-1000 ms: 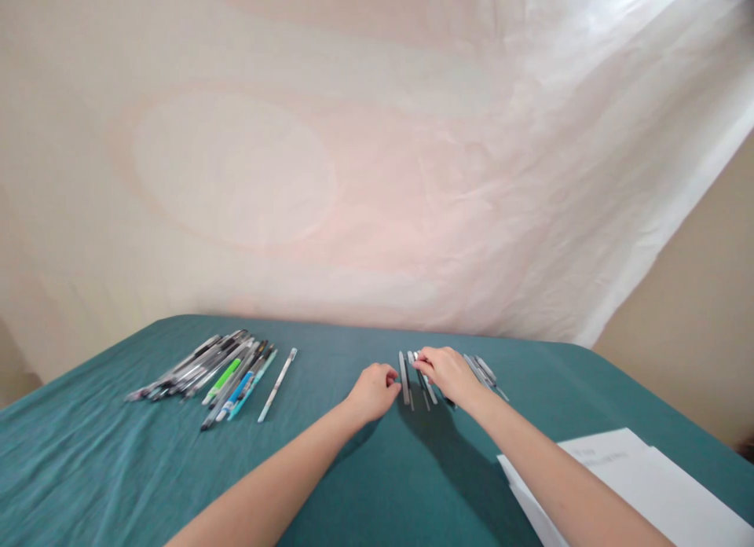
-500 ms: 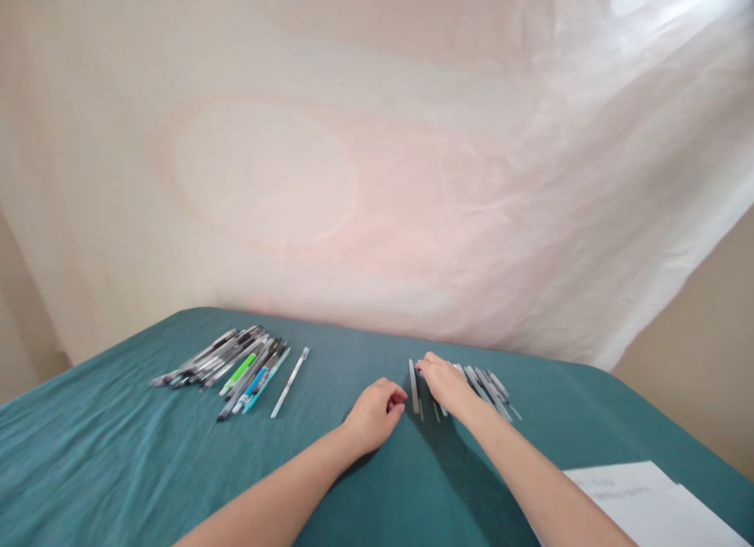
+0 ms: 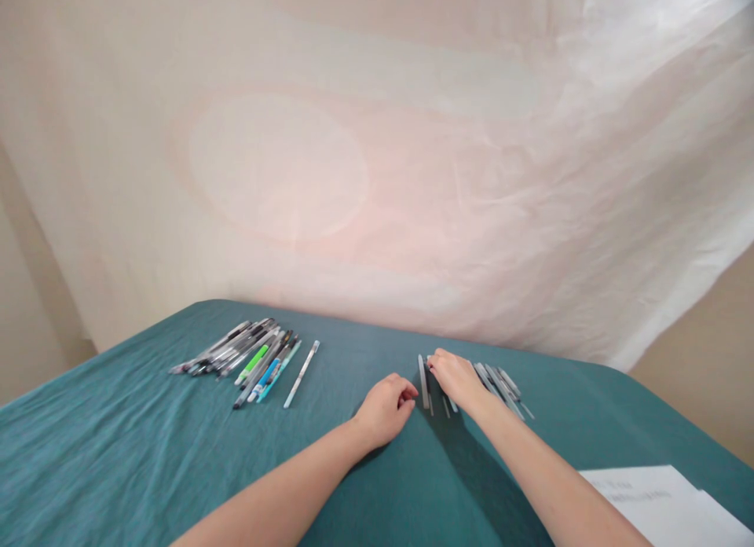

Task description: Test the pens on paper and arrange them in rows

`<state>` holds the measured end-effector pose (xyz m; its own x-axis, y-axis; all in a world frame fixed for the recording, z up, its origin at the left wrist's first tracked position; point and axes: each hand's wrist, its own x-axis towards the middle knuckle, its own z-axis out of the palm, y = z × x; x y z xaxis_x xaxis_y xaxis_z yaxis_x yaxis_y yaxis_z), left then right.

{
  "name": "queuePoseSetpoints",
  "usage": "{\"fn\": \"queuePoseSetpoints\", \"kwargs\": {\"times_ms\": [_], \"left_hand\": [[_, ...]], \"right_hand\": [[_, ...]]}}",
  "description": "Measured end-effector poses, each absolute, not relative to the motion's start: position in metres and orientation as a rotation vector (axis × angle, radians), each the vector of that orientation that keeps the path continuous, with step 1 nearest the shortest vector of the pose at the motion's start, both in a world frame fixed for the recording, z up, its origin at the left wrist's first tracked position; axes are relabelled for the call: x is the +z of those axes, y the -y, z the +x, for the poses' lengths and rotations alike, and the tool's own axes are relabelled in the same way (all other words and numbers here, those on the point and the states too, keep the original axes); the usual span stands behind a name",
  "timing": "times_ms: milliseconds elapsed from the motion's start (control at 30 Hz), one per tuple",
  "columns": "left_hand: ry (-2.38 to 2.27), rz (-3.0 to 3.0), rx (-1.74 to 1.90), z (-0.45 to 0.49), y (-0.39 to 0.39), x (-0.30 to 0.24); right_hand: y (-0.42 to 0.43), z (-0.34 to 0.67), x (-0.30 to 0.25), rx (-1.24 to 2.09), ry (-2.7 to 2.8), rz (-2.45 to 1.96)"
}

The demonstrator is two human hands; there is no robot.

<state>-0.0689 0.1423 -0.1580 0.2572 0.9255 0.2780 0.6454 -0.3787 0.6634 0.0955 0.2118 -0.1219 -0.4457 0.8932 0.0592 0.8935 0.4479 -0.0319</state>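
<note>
My right hand [image 3: 455,378] reaches over a row of thin grey and clear pens. Its fingers are closed together at the upper end of a dark, slim pen [image 3: 430,383], which still lies on the cloth. Just left of that, a pale grey pen [image 3: 422,382] lies alone. My left hand [image 3: 386,409] rests on the cloth beside this pen, fingers loosely curled, thumb apart, nothing in it. To the right of my right hand, several grey pens [image 3: 499,386] lie side by side; my hand and wrist hide part of the row.
At left lies a heap of pens [image 3: 247,350], mostly clear and black, with a green pen [image 3: 253,365] and a blue one [image 3: 264,379]. A single white pen [image 3: 302,374] lies apart. White paper sheets [image 3: 665,504] occupy the near right. A pale curtain [image 3: 377,178] hangs behind the table.
The whole view has shifted, so the table and pens appear further right. Both hands keep nearly the same places relative to the pens.
</note>
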Motion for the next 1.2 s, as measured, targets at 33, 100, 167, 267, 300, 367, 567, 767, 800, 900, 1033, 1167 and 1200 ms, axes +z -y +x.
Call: {"fn": "queuePoseSetpoints", "kwargs": {"times_ms": [33,100,167,267,300,367,567,767,800,900,1033,1167,1200], "left_hand": [[-1.43,2.117,0.899,-0.069,-0.142,-0.158],[-1.433,2.114,0.896,-0.069,-0.142,-0.159],[-1.431,2.111,0.901,-0.069,-0.144,-0.16],[-1.438,2.121,0.893,-0.074,-0.149,-0.157],[-1.458,2.134,0.878,-0.078,-0.151,-0.154],[-1.561,2.167,0.814,-0.09,-0.156,-0.144],[-2.303,2.119,0.431,-0.143,-0.164,-0.107],[-2.587,1.914,0.089,-0.182,-0.161,-0.092],[-2.583,1.899,0.079,-0.186,-0.161,-0.092],[-2.573,1.865,0.062,-0.193,-0.163,-0.094],[-2.575,1.838,0.074,-0.195,-0.165,-0.098],[-2.573,1.816,0.104,-0.194,-0.166,-0.103],[-2.573,1.809,0.115,-0.194,-0.166,-0.104]], "right_hand": [[-0.211,0.096,-0.121,-0.015,2.608,-1.617],[-0.21,0.099,-0.118,-0.049,2.588,-1.612],[-0.209,0.103,-0.115,-0.076,2.572,-1.604],[-0.203,0.108,-0.112,-0.109,2.539,-1.576],[-0.198,0.109,-0.112,-0.11,2.537,-1.552],[-0.185,0.109,-0.115,-0.086,2.555,-1.466],[-0.14,0.097,-0.131,0.01,2.626,-1.145],[-0.134,0.089,-0.144,-0.092,2.566,-1.061],[-0.135,0.088,-0.145,-0.097,2.56,-1.051],[-0.136,0.089,-0.148,-0.091,2.553,-1.04],[-0.135,0.09,-0.148,-0.06,2.542,-1.058],[-0.134,0.091,-0.148,-0.055,2.521,-1.077],[-0.134,0.091,-0.148,-0.059,2.513,-1.082]]}}
